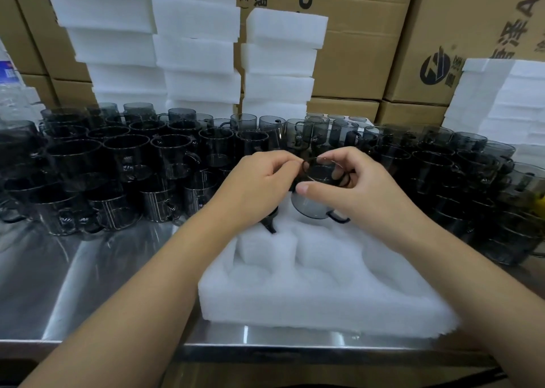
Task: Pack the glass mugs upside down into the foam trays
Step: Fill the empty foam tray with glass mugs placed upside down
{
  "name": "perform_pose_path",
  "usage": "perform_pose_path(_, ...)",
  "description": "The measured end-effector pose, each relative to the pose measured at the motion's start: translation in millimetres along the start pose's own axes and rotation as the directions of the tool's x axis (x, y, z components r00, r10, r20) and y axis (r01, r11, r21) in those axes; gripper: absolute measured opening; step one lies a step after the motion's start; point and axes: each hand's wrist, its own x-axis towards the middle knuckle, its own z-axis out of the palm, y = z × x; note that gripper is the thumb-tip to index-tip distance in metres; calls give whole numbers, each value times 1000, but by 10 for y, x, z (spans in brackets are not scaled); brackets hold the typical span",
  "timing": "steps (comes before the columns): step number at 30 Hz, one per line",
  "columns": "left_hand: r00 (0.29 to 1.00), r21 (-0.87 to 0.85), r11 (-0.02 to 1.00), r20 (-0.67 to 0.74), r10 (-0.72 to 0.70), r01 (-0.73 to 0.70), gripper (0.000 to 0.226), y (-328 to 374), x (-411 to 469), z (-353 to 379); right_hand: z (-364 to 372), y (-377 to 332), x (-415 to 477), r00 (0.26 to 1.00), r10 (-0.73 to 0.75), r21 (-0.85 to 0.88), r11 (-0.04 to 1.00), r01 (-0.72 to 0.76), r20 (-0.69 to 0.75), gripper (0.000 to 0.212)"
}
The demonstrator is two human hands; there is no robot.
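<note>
Smoked glass mug [317, 193] held above the far edge of the foam tray [309, 287], tilted, its rounded base toward the camera and its handle low at the right. Pinched at the upper rim between both hands: left hand [259, 187] closed with fingertips on the rim's left side, right hand [354, 187] closed around the right side, thumb [306, 188] pressed on the glass wall. Probably mid-turn, so the mouth ends facing down into a pocket. A second dark handle [269, 224] poking up at the tray's far left corner, likely from a mug already seated; the rest hidden behind the left wrist. Near pockets of the tray bare, white dividers showing, so packing barely begun by the look of it.

Tray resting at the near edge of the steel table [88, 269], close to the body for short reaches. Rows of stacked mugs [124, 166] crowding the table's far side from left to right, within arm's length as stock. Behind them, towers of spare foam trays [197, 51] and cardboard cartons [354, 48] against the back.

Two-handed rim hold fitting for slippery glass; risk of knocking the neighbouring stacks while turning.
</note>
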Motion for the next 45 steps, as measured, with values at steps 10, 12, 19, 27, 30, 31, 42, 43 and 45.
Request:
perform_pose_path(10, 993, 39, 997, 97, -72, 69, 40, 25, -12, -14, 41, -55, -64, 996, -12, -154, 988, 25, 85, 47)
perform_pose_path(12, 992, 62, 996, 101, -71, 65, 24, 15, -5, -15, 38, -82, -69, 992, 6, -186, 982, 18, 125, 49)
perform_pose_path(19, 990, 51, 997, 130, -56, 50, 17, -17, 1, -21, -2, -62, -43, 984, 93, -245, 968, -54, 151, 67)
perform_pose_path(27, 982, 97, 995, 189, -4, -15, 9, -40, -8, -26, -31, 83, 44, 991, 134, -337, 934, -117, 28, 28)
perform_pose_path(30, 975, 98, 995, 220, -18, -4, 9, -58, 3, -33, -23, 86, 49, 989, 139, -440, 893, -99, 59, 25)
perform_pose_path(31, 973, 91, 996, 231, -25, 4, 10, -59, 8, -33, -27, 81, 47, 987, 144, -453, 886, -97, 69, 24)
perform_pose_path(42, 964, 62, 998, 263, -22, 6, 14, -51, 22, 1, 13, 20, 36, 970, 184, -534, 842, -73, 157, 17)
perform_pose_path(43, 962, 65, 998, 272, -24, 7, 16, -47, 24, 5, 13, 17, 31, 969, 181, -562, 825, -57, 168, 15)
perform_pose_path(45, 954, 92, 996, 296, -36, 10, 23, -43, 29, 4, 13, 14, 24, 964, 180, -611, 791, -24, 194, 10)
